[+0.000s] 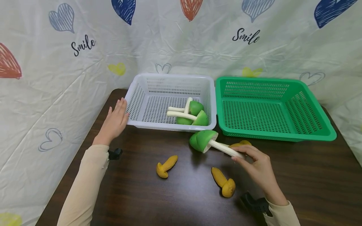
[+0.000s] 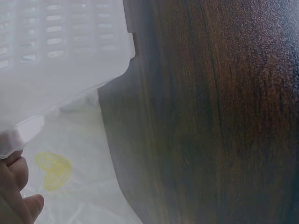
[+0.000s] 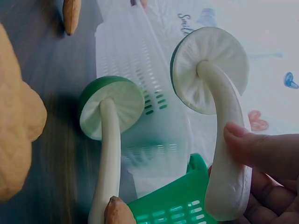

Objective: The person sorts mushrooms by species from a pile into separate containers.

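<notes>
My right hand (image 1: 258, 166) pinches the white stem of a green-capped toy mushroom (image 1: 226, 149) between thumb and fingers, raised over the table. Behind its cap shows the cap of another green mushroom (image 1: 194, 142); in the right wrist view that second green mushroom (image 3: 110, 140) stands apart, lower and nearer the tabletop. With fingers extended, my left hand (image 1: 114, 121) rests against the left rim of the white basket (image 1: 169, 126). Several green mushrooms (image 1: 200, 118) lie in that basket's right part. The left wrist view catches only fingertips (image 2: 18, 172) at the basket's rim.
A green basket (image 1: 278, 135) stands right of the white one, with bare mesh showing inside. Yellow-brown mushrooms lie on the dark table: one at front left (image 1: 167, 166), one at front right (image 1: 223, 182), another (image 1: 240, 143) partly hidden behind my right hand. A printed cloth hangs behind.
</notes>
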A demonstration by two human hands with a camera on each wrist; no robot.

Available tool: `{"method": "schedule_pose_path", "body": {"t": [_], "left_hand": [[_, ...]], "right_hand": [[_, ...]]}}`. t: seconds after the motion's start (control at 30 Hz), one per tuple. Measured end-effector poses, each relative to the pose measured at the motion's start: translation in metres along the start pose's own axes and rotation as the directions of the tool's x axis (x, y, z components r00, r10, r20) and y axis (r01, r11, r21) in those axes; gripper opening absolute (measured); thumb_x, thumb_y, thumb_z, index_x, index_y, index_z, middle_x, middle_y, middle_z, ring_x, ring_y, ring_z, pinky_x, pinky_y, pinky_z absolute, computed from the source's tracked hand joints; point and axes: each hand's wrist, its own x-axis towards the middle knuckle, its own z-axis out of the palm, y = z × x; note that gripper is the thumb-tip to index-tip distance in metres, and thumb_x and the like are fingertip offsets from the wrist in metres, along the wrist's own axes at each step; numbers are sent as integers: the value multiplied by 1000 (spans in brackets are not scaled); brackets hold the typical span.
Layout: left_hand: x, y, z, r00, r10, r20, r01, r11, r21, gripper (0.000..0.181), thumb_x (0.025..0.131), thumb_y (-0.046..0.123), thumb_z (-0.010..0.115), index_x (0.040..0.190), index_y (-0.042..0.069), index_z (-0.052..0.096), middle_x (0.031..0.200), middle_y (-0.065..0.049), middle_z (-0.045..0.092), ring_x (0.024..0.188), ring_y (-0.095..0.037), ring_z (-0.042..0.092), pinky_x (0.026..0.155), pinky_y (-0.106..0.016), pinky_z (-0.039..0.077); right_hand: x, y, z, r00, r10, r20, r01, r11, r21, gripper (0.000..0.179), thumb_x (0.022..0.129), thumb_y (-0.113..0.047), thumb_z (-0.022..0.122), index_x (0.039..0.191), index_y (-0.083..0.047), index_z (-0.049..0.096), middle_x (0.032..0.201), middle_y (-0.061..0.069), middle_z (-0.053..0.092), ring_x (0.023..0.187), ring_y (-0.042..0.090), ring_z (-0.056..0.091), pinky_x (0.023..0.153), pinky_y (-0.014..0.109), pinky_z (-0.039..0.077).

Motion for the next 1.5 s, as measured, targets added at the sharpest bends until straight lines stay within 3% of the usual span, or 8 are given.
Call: {"method": "schedule_pose_path", "body": {"t": [0.27,0.5,0.9,1.17,1.5], "left_hand": [[0,0,0,1000,-5,1,5,1000,2,58,102,25,30,148,-5,13,156,-17,8,143,-30,4,110,-58,3],[0,0,0,1000,-4,-2,4,1000,-2,58,102,26,30,148,-4,13,156,-16,8,143,-30,4,110,-58,3],[0,0,1,1000,-8,-5,8,1000,8,58,102,26,30,148,-4,13,156,-18,10,143,-29,4,110,-59,6],[1,0,1,1000,-12,4,12,1000,11,58,102,26,30,149,-4,12,156,-16,8,143,-29,3,110,-58,5],[0,1,1,1000,-10,-3,10,1000,12,58,102,25,32,148,-5,13,156,-17,9,143,-30,4,110,-59,6]], "right_hand": [[8,-3,0,999,-35,-10,36,998,49,40,64,15,77,97,-6,72,91,0,67,76,3,53,61,17,40],[12,-4,1,1000,-18,-13,18,1000,14,37,67,13,77,99,-5,72,93,2,68,80,0,55,62,17,40],[19,-6,9,1000,20,-2,-20,998,55,32,72,8,75,101,-7,72,97,1,67,80,3,56,64,13,42],[25,-8,13,1000,11,-19,-10,999,52,34,70,11,76,100,-6,73,97,6,68,81,3,55,66,14,40],[36,-10,18,999,50,21,-52,996,70,31,75,6,74,102,-9,72,97,4,67,72,6,52,55,17,42]]}}
